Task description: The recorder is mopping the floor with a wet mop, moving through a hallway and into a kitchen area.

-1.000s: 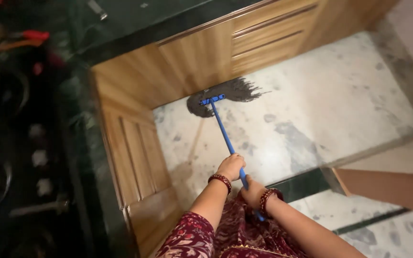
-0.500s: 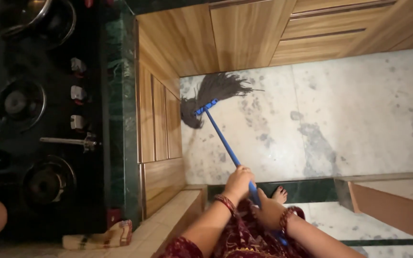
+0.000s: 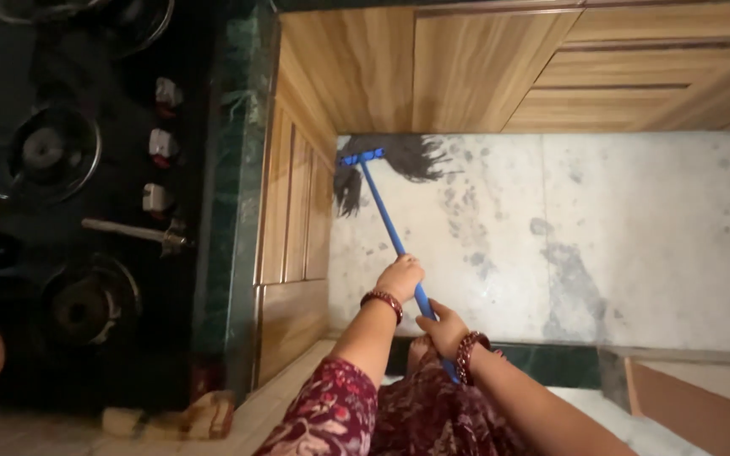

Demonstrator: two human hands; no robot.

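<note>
While both hands are gripping the long blue mop handle (image 3: 386, 224), the left hand (image 3: 400, 278) is closing around it higher up and the right hand (image 3: 447, 330) is clamping it just below, near the person's patterned maroon dress (image 3: 420, 414). Each wrist is wearing dark red bangles. At the pole's far end, the dark stringy mop head (image 3: 394, 165) is lying on the pale speckled stone floor (image 3: 635, 228), in the corner against the wooden cabinet doors (image 3: 433, 76). A black gas stove (image 3: 69, 211) is sitting on the green counter to the left.
</note>
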